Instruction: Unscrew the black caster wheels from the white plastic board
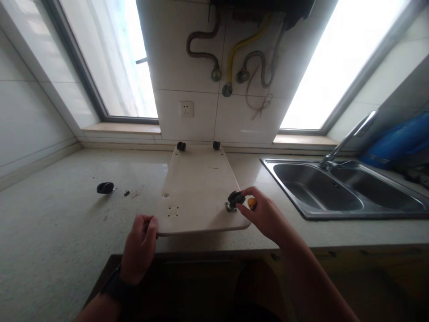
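A pale board [197, 179] lies on the counter with its caster side up. Two black casters, one at the far left corner [181, 146] and one at the far right corner [216, 146], stand on it. My left hand [140, 243] is closed around the board's near left corner, beside a bare mounting spot [173, 211] with small holes. At the near right corner, the fingers of my right hand [263, 212] pinch a black caster [236, 198] on a metal base. An orange round end [252, 204] of something shows at that hand, mostly hidden.
A loose black caster [105, 188] and small dark bits [126, 193] lie on the counter [67, 223] to the left. A double steel sink [315, 185] with a faucet [346, 138] is at right, near a blue object [395, 141]. Hoses [231, 58] hang on the tiled wall.
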Demonstrator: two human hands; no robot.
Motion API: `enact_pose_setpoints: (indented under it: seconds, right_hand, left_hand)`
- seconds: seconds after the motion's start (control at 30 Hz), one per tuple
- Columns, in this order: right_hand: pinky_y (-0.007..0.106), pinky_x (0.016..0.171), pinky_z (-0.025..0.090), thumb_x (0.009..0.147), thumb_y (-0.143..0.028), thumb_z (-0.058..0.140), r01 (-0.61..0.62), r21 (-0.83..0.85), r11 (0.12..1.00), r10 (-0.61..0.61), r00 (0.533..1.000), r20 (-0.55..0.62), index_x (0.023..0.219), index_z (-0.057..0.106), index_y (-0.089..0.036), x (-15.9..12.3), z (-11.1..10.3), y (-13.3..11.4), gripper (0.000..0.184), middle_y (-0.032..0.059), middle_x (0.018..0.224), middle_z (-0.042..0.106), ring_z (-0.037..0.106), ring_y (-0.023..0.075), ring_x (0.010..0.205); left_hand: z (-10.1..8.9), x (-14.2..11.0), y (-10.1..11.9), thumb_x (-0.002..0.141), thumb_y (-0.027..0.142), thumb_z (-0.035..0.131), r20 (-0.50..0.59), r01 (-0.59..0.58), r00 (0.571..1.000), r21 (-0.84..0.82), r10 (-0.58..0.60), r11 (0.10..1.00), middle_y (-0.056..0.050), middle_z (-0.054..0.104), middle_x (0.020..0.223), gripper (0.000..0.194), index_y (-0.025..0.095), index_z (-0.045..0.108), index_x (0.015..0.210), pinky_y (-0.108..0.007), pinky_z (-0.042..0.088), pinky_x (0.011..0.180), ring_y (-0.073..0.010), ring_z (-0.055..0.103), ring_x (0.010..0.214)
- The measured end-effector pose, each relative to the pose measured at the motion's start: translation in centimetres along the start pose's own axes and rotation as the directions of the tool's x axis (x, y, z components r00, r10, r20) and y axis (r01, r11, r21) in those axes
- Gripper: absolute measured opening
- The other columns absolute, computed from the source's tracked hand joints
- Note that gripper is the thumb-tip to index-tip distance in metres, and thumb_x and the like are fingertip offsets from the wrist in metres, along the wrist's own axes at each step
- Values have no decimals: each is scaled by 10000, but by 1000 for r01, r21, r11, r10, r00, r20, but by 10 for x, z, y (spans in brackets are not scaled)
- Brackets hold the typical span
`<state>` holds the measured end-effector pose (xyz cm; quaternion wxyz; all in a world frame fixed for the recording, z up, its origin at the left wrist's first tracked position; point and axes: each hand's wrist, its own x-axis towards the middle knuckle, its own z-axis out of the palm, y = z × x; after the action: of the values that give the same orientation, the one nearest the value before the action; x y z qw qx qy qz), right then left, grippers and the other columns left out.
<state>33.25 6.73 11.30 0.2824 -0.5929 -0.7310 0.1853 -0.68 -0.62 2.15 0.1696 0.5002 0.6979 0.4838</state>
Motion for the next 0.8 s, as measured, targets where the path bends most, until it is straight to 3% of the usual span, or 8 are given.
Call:
enact_pose_setpoints:
  seconds: [0.3,0.37,0.43,0.47,0.53,0.63,0.7,0.8]
  right_hand:
    - [284,615,371,871,-436,670,10,-13,1000,-10,999,-35,1012,630,-228,-4,-2,1,254,-16,708,566,472,143,640]
    - [283,589,369,862,-419,667,5,49,999,-2,999,-54,1017,631,-221,-4,-10,0,254,-24,689,544,466,135,616]
    - [276,536,357,858,-387,652,-8,229,973,24,998,-64,1021,621,-221,-3,-24,-2,235,-41,653,523,455,122,562]
    - [271,511,353,858,-358,637,0,361,933,25,998,-64,1023,612,-225,-1,-34,-5,213,-48,639,520,458,118,539]
    - [268,496,369,850,-270,580,81,631,771,-19,994,-105,1017,599,-237,3,-55,-16,171,-46,654,548,493,117,533]
    - [297,589,463,768,-183,571,325,764,557,-109,941,-321,921,595,-240,16,-80,-44,165,-14,897,631,621,118,653]
    - [304,631,491,779,-172,563,432,734,524,-156,896,-415,903,575,-243,28,-87,-66,143,-21,917,614,629,110,687]
    - [285,618,492,785,-172,552,482,709,515,-245,875,-418,921,531,-246,48,-79,-93,155,-40,839,596,611,98,670]
  left_hand:
    - [-1,-3,2,988,524,466,8,-33,999,62,32,998,9,614,714,278,261,509,909,-357,463,623,-247,626,684]
    - [-1,-1,1,995,498,447,-5,-57,998,67,57,996,3,618,739,262,262,518,905,-359,461,633,-251,624,709]
    - [-2,4,-1,1003,473,424,-11,-84,996,84,85,993,-12,635,797,257,259,543,927,-370,471,672,-259,629,764]
    - [-3,7,-2,1004,465,418,-21,-106,994,101,109,989,-24,641,837,257,255,556,950,-381,478,703,-266,631,802]
    - [-6,13,1,999,451,423,-70,-180,979,148,192,972,-52,636,912,258,241,572,999,-414,485,785,-288,621,887]
    - [-7,22,19,996,421,455,-116,-342,923,188,366,921,-72,613,959,237,224,585,1023,-448,480,875,-295,593,940]
    - [-5,25,43,1007,384,473,-42,-458,883,147,468,877,-63,630,958,209,226,610,1017,-431,490,879,-272,597,925]
    - [7,27,86,1024,335,476,161,-550,827,28,539,835,-59,691,982,221,227,669,1015,-401,505,874,-247,631,949]
